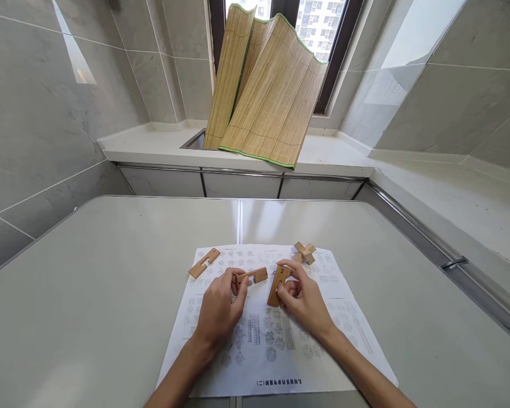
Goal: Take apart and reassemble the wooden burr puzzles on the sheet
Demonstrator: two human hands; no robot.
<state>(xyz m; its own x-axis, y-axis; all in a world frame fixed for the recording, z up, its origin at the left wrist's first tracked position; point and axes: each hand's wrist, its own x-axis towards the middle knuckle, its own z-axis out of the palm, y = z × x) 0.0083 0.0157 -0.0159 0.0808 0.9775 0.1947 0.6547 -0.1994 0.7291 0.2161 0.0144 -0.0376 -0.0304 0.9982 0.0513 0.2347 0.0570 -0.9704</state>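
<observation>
My left hand (223,300) pinches a notched wooden puzzle piece (260,275) by its left end, fingers closed round it. A wooden puzzle piece marked "2" (276,286) is gripped in my right hand (301,294), tilted a little off upright. The two pieces are apart, with a small gap between them. Another flat wooden piece with a notch (199,267) lies at the sheet's upper left corner. Near the upper right corner sits a cross-shaped wooden burr puzzle (306,253). Under both hands lies a printed paper sheet (323,362) covered in small diagrams.
The sheet lies on a pale table (89,294) with a seam down its middle. Beyond the far edge are a metal rail (242,173) and a white ledge (153,146). A folded bamboo mat (276,96) leans against the window. Tiled walls (46,107) stand on both sides.
</observation>
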